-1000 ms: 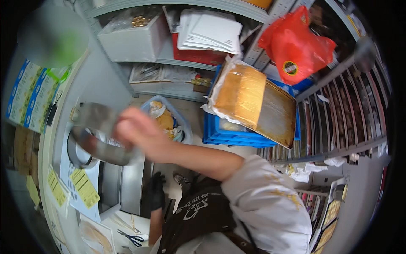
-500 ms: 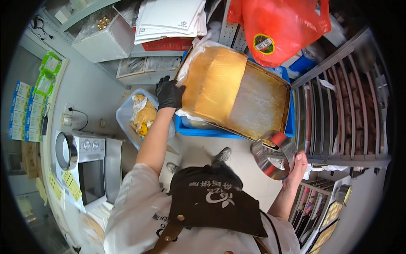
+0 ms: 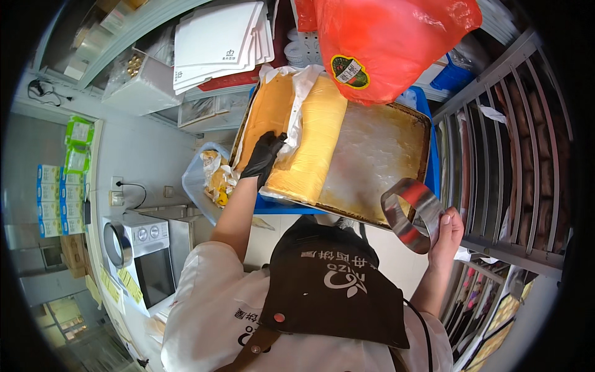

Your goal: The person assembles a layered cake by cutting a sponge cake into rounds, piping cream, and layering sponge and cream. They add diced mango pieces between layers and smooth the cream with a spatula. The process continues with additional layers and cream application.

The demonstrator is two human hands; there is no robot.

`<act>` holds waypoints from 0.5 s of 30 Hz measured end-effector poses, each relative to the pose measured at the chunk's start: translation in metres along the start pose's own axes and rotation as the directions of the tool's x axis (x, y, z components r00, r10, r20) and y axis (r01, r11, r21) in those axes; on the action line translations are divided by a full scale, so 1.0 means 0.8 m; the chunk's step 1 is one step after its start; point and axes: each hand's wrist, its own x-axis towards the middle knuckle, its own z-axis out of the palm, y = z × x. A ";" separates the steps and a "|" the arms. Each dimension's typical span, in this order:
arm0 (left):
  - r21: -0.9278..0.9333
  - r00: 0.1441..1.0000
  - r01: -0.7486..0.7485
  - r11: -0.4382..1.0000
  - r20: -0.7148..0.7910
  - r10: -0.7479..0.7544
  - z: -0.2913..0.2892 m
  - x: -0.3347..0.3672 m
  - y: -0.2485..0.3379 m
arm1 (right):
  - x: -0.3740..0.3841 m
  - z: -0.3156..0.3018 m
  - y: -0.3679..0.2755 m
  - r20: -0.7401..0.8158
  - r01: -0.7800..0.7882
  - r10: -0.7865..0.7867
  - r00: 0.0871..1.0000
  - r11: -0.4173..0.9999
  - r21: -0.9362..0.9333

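My left hand [image 3: 263, 156], in a black glove, is closed at the edge of the white baking paper [image 3: 294, 127]. That paper lies between a flat brown sponge sheet [image 3: 268, 102] on the left and a folded-over yellow sponge layer [image 3: 317, 142] on the right. Both rest at the left of a large metal baking tray [image 3: 378, 149], whose right half shows bare, stained metal. Over the tray's near right corner, my bare right hand [image 3: 445, 239] grips a round metal cake ring [image 3: 412, 214], tilted on its side.
The tray sits on a blue crate [image 3: 432, 142]. A red plastic bag [image 3: 396, 43] hangs over its far side. At left stand a clear bin [image 3: 201, 180] of scraps and a microwave oven [image 3: 149, 260]. A tray rack [image 3: 514, 155] stands close on the right.
My left hand has moved right over the sponge. The sponge's left part now shows brown, with white paper standing beside the folded yellow layer. The ring stays in my right hand, slightly shifted.
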 end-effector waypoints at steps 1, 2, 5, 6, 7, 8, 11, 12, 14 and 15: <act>-0.077 0.992 0.095 0.993 0.091 -0.088 0.001 0.007 0.005 | -0.001 0.007 0.004 -0.036 0.016 -0.015 0.999 0.999 0.028; -0.146 0.968 0.193 0.970 0.189 -0.164 -0.001 0.015 0.009 | -0.004 0.013 0.006 -0.066 0.008 -0.005 0.998 0.999 0.045; -0.286 0.879 0.382 0.879 0.407 -0.249 -0.005 0.036 0.024 | -0.006 0.026 0.003 -0.121 0.001 0.007 0.993 0.998 0.068; -0.316 0.863 0.394 0.863 0.451 -0.228 -0.004 0.038 0.031 | -0.004 0.024 0.001 -0.133 0.004 0.004 0.991 0.998 0.061; -0.341 0.851 0.380 0.860 0.494 -0.181 0.002 0.039 0.041 | -0.003 0.019 -0.002 -0.150 0.007 0.000 0.989 0.999 0.051; -0.359 0.837 0.349 0.866 0.535 -0.115 0.010 0.038 0.054 | -0.004 0.008 0.000 -0.182 0.031 -0.026 0.983 0.999 0.023; -0.404 0.742 0.191 0.894 0.656 0.138 0.061 0.020 0.102 | -0.012 -0.013 -0.016 -0.319 0.042 -0.056 0.946 0.998 -0.052; -0.409 0.693 0.115 0.905 0.686 0.222 0.083 0.009 0.116 | -0.016 -0.012 -0.027 -0.366 0.028 -0.052 0.929 0.997 -0.071; -0.387 0.594 -0.081 0.918 0.721 0.357 0.139 -0.018 0.134 | -0.027 -0.007 -0.052 -0.578 0.008 -0.034 0.815 0.999 -0.047; -0.345 0.560 -0.234 0.909 0.717 0.416 0.171 -0.035 0.133 | -0.034 -0.020 -0.052 -0.648 0.001 -0.040 0.761 0.998 -0.061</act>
